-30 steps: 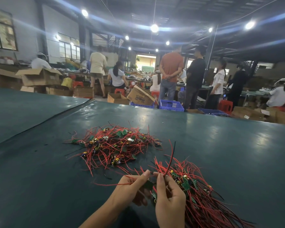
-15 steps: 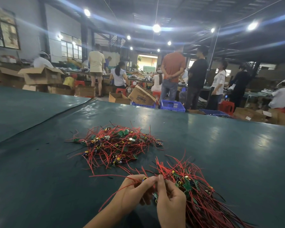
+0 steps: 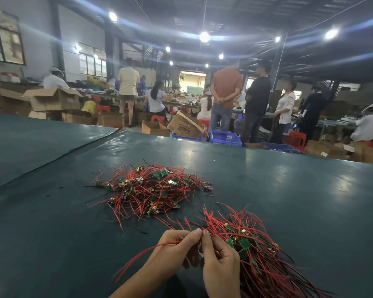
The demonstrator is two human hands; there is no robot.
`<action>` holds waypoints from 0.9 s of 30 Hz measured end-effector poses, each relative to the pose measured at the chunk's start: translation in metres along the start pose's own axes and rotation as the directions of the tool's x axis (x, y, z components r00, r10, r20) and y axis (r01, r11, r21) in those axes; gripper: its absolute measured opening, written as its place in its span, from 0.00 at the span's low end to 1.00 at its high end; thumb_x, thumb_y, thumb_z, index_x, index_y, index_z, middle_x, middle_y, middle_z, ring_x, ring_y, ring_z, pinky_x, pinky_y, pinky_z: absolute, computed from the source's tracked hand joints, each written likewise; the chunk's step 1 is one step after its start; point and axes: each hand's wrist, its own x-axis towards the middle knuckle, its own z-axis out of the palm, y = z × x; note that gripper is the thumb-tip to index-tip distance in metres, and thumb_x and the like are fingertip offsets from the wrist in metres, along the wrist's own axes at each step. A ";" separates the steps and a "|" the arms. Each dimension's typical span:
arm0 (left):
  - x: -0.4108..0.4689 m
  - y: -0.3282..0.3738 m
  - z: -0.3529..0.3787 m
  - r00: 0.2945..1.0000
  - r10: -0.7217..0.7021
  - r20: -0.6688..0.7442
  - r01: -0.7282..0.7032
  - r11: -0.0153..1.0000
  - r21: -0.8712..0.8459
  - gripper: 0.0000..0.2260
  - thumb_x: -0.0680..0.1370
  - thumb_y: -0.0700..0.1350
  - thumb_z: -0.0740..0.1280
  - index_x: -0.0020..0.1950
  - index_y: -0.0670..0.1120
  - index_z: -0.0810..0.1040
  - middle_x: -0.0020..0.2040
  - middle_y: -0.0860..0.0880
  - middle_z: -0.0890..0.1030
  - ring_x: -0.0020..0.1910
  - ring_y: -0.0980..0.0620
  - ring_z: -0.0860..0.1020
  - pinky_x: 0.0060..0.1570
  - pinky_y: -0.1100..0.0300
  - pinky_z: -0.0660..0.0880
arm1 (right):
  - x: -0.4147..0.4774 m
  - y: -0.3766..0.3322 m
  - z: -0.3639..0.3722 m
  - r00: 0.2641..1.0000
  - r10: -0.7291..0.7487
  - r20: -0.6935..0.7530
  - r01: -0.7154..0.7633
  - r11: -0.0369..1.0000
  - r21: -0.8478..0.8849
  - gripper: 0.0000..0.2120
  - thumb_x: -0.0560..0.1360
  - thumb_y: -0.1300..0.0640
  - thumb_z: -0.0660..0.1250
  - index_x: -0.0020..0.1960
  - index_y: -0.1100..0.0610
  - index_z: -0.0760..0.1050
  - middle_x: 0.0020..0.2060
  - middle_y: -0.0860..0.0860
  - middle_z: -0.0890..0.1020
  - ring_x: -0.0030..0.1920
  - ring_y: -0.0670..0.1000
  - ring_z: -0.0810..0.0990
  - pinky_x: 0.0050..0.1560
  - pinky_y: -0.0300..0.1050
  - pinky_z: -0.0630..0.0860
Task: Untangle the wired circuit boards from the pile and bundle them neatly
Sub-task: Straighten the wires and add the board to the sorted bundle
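A tangled pile (image 3: 151, 190) of small green circuit boards with red and black wires lies on the dark green table (image 3: 289, 201), ahead of my hands. A more ordered bundle (image 3: 256, 254) of the same wired boards lies at the lower right. My left hand (image 3: 172, 248) pinches a few red wires that trail off to the lower left. My right hand (image 3: 220, 267) holds the near end of the bundle, fingertips touching those of the left hand. The board between my hands is mostly hidden.
The table's cover has a raised seam (image 3: 73, 149) running to the back left. Beyond the far edge stand several people (image 3: 225, 100), cardboard boxes (image 3: 185, 125) and blue crates (image 3: 224, 137).
The red wires held between my fingers have swung down from pointing up to trailing at the lower left. Both hands stay together at the bundle's near end.
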 end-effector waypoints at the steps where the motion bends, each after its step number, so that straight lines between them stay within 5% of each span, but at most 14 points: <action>1: 0.000 0.001 0.000 1.000 0.006 0.008 -0.006 1.000 -0.014 0.20 0.74 0.56 0.63 0.31 0.42 0.78 0.27 0.46 0.78 0.27 0.51 0.75 0.29 0.62 0.70 | 0.000 0.000 0.000 0.999 0.034 0.005 -0.034 0.999 0.024 0.20 0.77 0.59 0.66 0.27 0.54 0.79 0.27 0.55 0.81 0.27 0.46 0.78 0.29 0.33 0.72; 3: 0.001 0.000 0.000 0.999 0.038 0.022 -0.038 0.999 -0.029 0.19 0.77 0.51 0.63 0.28 0.45 0.77 0.25 0.47 0.77 0.25 0.52 0.74 0.29 0.62 0.70 | 0.002 0.000 0.000 0.993 0.119 0.019 -0.120 0.986 0.115 0.18 0.78 0.58 0.66 0.30 0.54 0.83 0.29 0.60 0.81 0.29 0.48 0.78 0.32 0.34 0.74; 6: 0.002 -0.001 -0.003 0.996 0.071 0.044 -0.071 0.997 -0.011 0.21 0.78 0.51 0.66 0.25 0.46 0.76 0.24 0.47 0.76 0.25 0.53 0.73 0.31 0.63 0.69 | 0.007 -0.001 -0.002 0.975 0.220 0.018 -0.218 0.945 0.244 0.15 0.78 0.57 0.65 0.36 0.50 0.86 0.30 0.52 0.83 0.30 0.46 0.80 0.36 0.38 0.75; 10: 0.002 0.003 -0.014 0.990 0.118 0.074 -0.118 0.993 -0.005 0.21 0.72 0.58 0.66 0.25 0.45 0.76 0.24 0.45 0.77 0.25 0.52 0.73 0.34 0.62 0.71 | 0.020 -0.002 -0.019 0.936 0.352 -0.028 -0.310 0.857 0.412 0.10 0.75 0.54 0.68 0.39 0.53 0.86 0.25 0.46 0.76 0.20 0.42 0.66 0.20 0.35 0.64; 14: 0.003 0.003 -0.025 0.989 0.148 -0.008 -0.148 0.977 -0.155 0.20 0.69 0.56 0.69 0.23 0.43 0.74 0.22 0.45 0.73 0.23 0.51 0.70 0.31 0.61 0.70 | 0.030 -0.003 -0.032 0.944 0.324 -0.064 -0.228 0.779 0.584 0.10 0.71 0.54 0.68 0.42 0.58 0.85 0.26 0.49 0.76 0.18 0.42 0.62 0.16 0.33 0.60; 18: 0.002 -0.001 -0.019 0.994 0.081 -0.066 -0.097 0.956 -0.278 0.20 0.70 0.52 0.69 0.21 0.45 0.72 0.21 0.46 0.71 0.22 0.51 0.69 0.29 0.61 0.68 | 0.025 -0.003 -0.025 0.951 0.292 -0.104 -0.195 0.824 0.533 0.12 0.72 0.50 0.67 0.39 0.54 0.85 0.26 0.47 0.75 0.18 0.41 0.62 0.17 0.32 0.60; 22: 0.002 -0.003 -0.009 0.999 0.043 -0.030 -0.048 0.980 -0.194 0.22 0.75 0.54 0.67 0.25 0.44 0.75 0.24 0.45 0.74 0.24 0.52 0.71 0.30 0.61 0.69 | 0.009 -0.004 -0.010 0.983 0.175 -0.050 -0.149 0.932 0.329 0.13 0.69 0.45 0.67 0.32 0.51 0.83 0.22 0.47 0.75 0.21 0.43 0.67 0.21 0.34 0.64; 27: 0.000 0.001 0.000 0.999 0.015 0.043 -0.010 0.993 -0.118 0.17 0.74 0.52 0.67 0.30 0.42 0.78 0.26 0.47 0.76 0.25 0.52 0.73 0.29 0.62 0.69 | -0.003 0.000 0.011 0.995 0.101 -0.001 -0.099 0.973 0.208 0.17 0.77 0.58 0.66 0.32 0.47 0.85 0.29 0.53 0.84 0.30 0.46 0.83 0.32 0.34 0.77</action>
